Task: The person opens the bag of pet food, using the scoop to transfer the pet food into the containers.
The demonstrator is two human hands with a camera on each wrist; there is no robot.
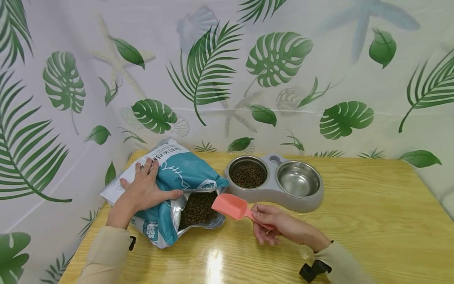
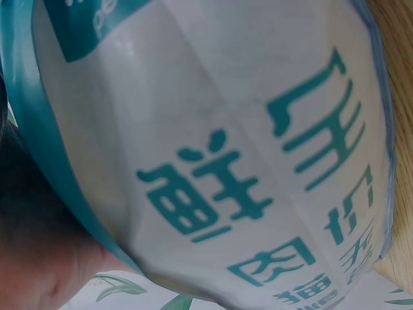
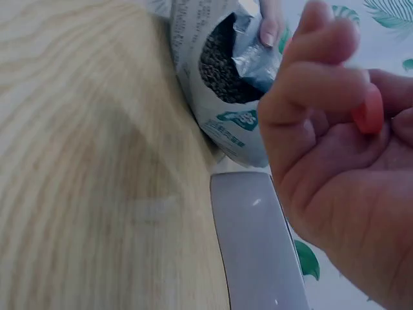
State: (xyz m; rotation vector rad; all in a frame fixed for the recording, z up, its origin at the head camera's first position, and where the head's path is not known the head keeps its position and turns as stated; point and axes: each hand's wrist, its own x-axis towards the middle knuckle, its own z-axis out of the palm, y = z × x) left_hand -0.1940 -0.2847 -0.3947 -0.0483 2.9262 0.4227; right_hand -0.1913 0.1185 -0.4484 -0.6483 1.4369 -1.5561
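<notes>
Centre-left, I see the left hand spread flat on the bag reading "legs"; lower centre-right, the right hand pinches the coral scoop.

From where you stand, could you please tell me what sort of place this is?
Probably an indoor pet-feeding corner, perhaps staged: a leaf-print backdrop, a wood-grain table and an open bag of kibble.

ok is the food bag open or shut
Open: the food bag's mouth gapes in the head view, with brown kibble showing inside, and the right wrist view shows the same opening.
</notes>
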